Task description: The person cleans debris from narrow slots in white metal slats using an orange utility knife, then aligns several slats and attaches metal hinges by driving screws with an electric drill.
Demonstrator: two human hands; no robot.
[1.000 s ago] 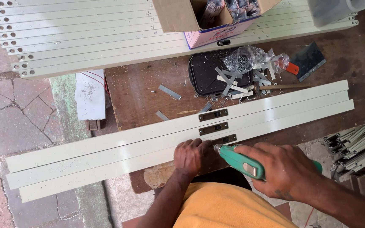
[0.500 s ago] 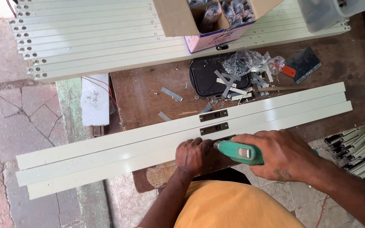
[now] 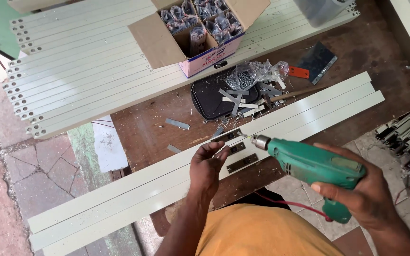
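The green plastic drill sits clamped in the right hand, its metal chuck just above the flat dark plates on the long cream metal strips. The left hand, fingers loosely spread and holding nothing, presses these smooth strips just left of the chuck. Beyond the grip lie a black tray and a cardboard box.

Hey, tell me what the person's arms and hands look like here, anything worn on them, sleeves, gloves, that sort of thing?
Both hands are bare: no gloves, and no rings or watch that can be seen. The left hand and the right hand come off forearms uncovered as far as the picture shows, with no sleeve reaching them. The only clothing in view is an orange-yellow shirt over the body below.
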